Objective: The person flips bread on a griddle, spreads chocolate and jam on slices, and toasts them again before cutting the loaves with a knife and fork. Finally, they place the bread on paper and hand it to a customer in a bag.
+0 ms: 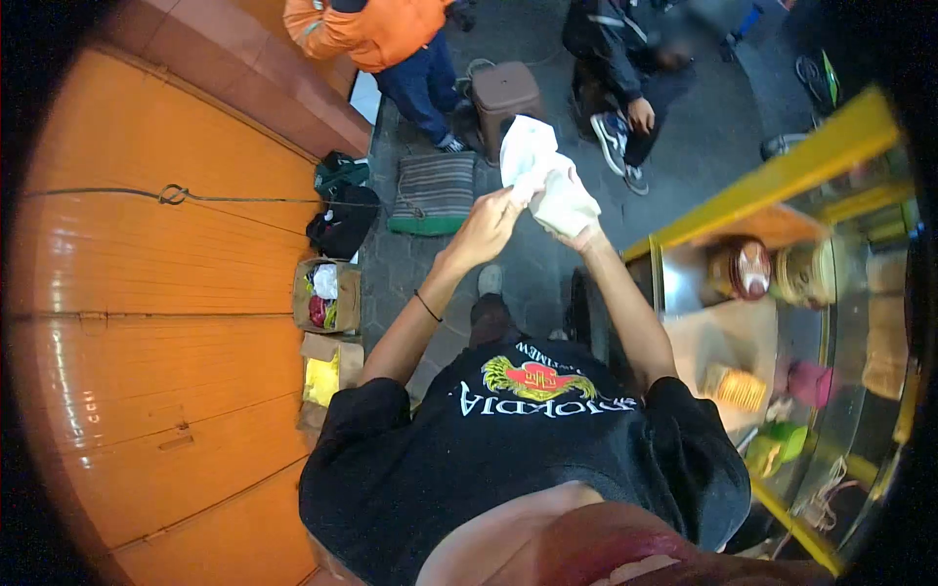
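Note:
Held out in front of me, my left hand (491, 225) pinches the lower end of a white crumpled sheet (529, 149), thin like paper or plastic. My right hand (586, 237) is wrapped around the underside of a pale off-white folded bundle (567, 203), with its fingers partly hidden behind it. The sheet and the bundle overlap between my hands. A dark band circles my left wrist.
On the right stands a yellow-framed glass cart (782, 176) with jars (806, 273) inside. Orange shutters (176, 313) line the left, beside boxes (337, 376). Ahead are a striped sack (433, 193), a brown stool (506, 93), a person in orange (381, 34) and a seated person (625, 78).

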The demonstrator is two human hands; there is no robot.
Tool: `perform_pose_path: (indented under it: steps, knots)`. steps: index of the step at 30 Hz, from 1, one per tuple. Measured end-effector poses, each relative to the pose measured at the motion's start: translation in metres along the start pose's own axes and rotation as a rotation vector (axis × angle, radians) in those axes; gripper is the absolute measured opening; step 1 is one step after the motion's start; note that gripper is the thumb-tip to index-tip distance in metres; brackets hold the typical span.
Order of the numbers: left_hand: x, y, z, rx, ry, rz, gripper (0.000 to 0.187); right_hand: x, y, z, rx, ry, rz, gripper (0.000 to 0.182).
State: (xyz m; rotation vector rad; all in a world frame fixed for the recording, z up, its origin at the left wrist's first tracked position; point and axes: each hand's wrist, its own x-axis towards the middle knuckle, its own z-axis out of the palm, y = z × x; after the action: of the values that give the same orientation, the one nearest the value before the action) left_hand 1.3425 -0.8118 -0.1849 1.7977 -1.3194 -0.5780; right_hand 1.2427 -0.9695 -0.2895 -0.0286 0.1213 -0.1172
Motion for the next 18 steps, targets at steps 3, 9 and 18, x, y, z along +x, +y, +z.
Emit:
perform_pose_path:
  steps: [3,9,18]
  knots:
    - [0.044,-0.056,-0.050,-0.041,0.236,0.164,0.031,0.080,-0.046,0.002,-0.587,0.118,0.205,0.069]
    - [0.144,-0.188,-0.138,-0.250,0.221,-0.068,0.042,0.219,-0.099,0.024,-2.074,0.358,0.464,0.055]
    - [0.206,-0.232,-0.252,-0.010,0.302,0.011,0.025,0.285,-0.073,0.132,-3.358,-0.463,-0.238,0.032]
